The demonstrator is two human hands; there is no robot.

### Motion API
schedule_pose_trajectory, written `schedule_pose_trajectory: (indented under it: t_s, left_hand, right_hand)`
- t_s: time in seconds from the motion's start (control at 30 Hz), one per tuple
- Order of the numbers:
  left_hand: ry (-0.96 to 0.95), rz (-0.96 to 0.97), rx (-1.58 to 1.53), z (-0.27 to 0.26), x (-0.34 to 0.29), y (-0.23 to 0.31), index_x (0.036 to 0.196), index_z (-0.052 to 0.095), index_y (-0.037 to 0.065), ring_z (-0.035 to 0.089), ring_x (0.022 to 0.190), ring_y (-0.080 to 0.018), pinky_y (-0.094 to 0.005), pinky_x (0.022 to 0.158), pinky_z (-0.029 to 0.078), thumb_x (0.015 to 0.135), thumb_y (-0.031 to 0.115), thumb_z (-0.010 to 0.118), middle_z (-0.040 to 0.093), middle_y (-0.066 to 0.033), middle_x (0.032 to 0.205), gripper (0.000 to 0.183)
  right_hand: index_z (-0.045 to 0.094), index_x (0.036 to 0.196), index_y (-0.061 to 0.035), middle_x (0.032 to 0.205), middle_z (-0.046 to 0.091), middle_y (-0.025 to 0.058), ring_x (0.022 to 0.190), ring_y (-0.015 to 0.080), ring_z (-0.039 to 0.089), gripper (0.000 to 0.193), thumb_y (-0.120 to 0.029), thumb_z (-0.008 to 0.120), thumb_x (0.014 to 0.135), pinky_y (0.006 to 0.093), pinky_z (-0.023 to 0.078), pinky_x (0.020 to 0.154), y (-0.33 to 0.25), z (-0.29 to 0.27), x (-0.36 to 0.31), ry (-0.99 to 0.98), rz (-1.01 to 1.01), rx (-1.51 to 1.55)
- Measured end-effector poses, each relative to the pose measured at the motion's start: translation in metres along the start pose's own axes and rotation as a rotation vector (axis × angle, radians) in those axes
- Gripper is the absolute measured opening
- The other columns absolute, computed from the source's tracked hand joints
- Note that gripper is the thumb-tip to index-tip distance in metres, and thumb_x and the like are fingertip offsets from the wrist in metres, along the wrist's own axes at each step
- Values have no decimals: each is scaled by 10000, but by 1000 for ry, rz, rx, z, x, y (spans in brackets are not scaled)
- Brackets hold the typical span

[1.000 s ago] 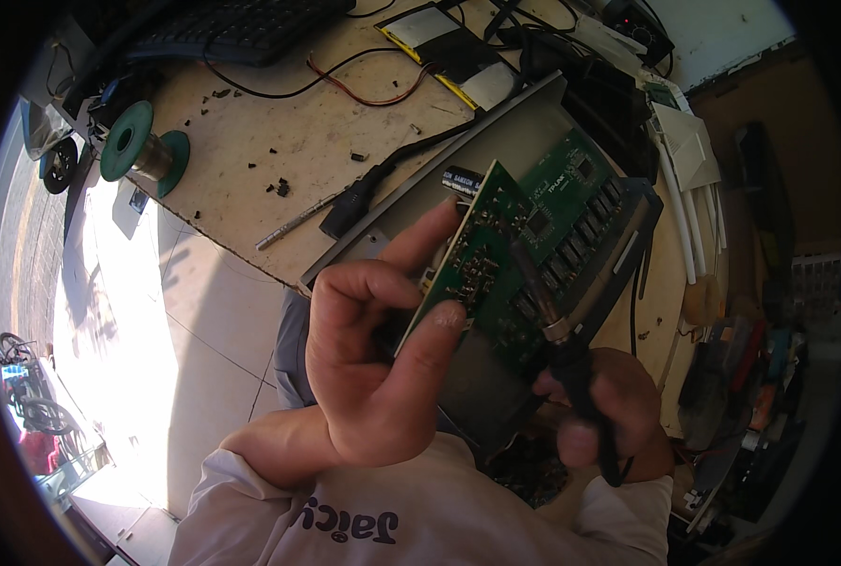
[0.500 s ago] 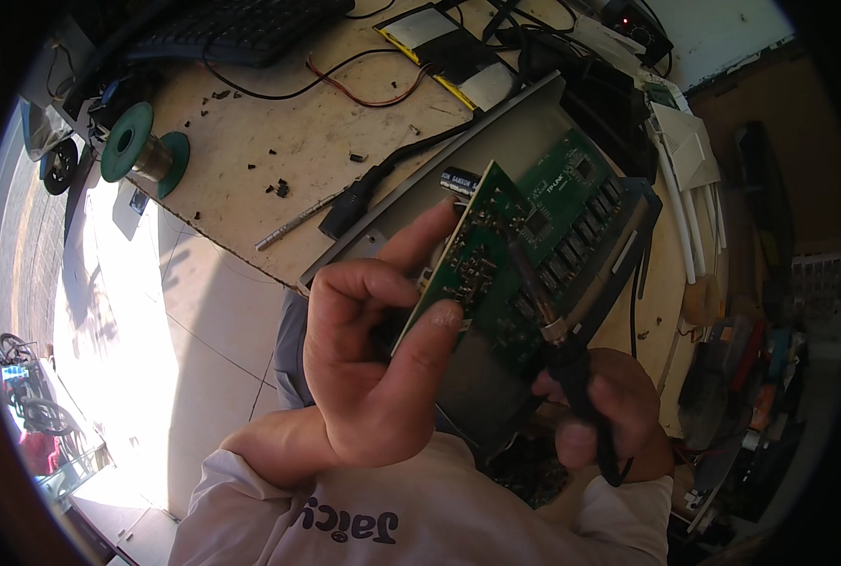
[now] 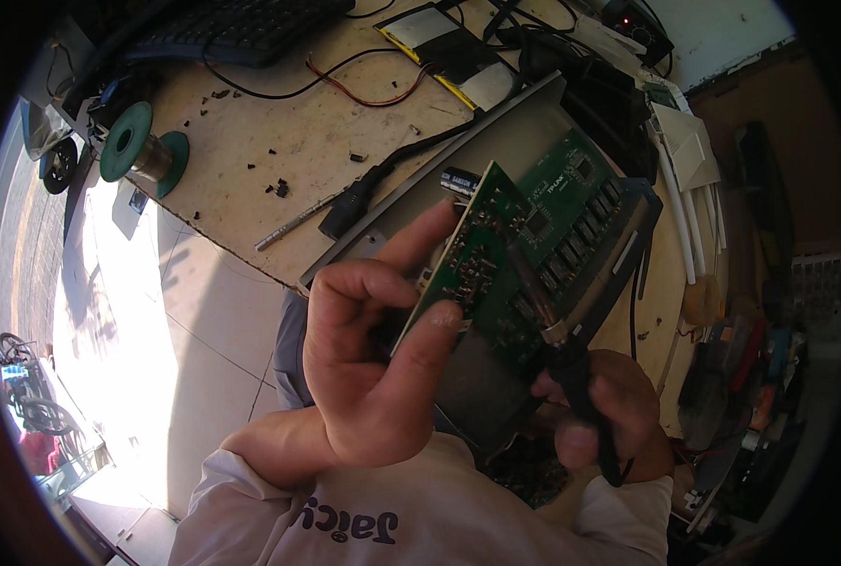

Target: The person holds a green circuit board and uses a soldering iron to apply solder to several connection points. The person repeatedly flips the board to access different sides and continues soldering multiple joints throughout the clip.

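Observation:
My left hand (image 3: 383, 349) grips a small green circuit board (image 3: 449, 291) by its edges, thumb on the soldered face and fingers behind. The board is tilted up. A dark cylindrical capacitor (image 3: 459, 179) sticks out from its back near the top, by my fingertip. In my right hand (image 3: 614, 406) is a soldering iron (image 3: 554, 332), its tip at or very near the upper solder joints; contact cannot be made out. Behind them a larger green circuit board (image 3: 571, 203) with a row of black ports lies in an open grey metal case (image 3: 411, 203).
Left on the wooden table (image 3: 241, 132) stands a green solder spool (image 3: 147, 151). A metal rod (image 3: 298, 222), a black cable plug (image 3: 349, 209) and scattered dark bits lie near the case. Farther back are flat battery packs (image 3: 449, 57) and a black keyboard (image 3: 241, 33). Tools crowd the right side.

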State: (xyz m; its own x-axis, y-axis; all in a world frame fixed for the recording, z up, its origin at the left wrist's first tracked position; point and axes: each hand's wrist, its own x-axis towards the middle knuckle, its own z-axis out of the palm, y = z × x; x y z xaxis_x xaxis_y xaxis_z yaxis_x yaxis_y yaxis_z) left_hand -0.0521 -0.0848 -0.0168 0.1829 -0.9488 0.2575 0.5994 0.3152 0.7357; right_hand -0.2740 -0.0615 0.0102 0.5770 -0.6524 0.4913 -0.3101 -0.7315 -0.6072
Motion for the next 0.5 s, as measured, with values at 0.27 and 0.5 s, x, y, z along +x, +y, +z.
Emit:
schedule_pose_trajectory:
  t_s: [0.27, 0.5]
  left_hand:
    - [-12, 8, 12, -1, 0, 0, 1085, 396, -9, 543, 1310, -274, -338, 1075, 423, 951, -104, 573, 462, -377, 1460, 241]
    - [-9, -6, -4, -1, -1, 1, 1089, 395, -6, 542, 1310, -270, -335, 1072, 426, 952, -102, 576, 461, -375, 1462, 246]
  right_hand:
    - [289, 1541, -90, 830, 694, 199, 549, 216, 652, 626, -353, 552, 1038, 335, 543, 477, 0, 1, 1, 4, -8, 8]
    - [332, 1514, -52, 854, 691, 203, 587, 245, 663, 611, -268, 575, 996, 359, 551, 501, 0, 1, 2, 12, -18, 50]
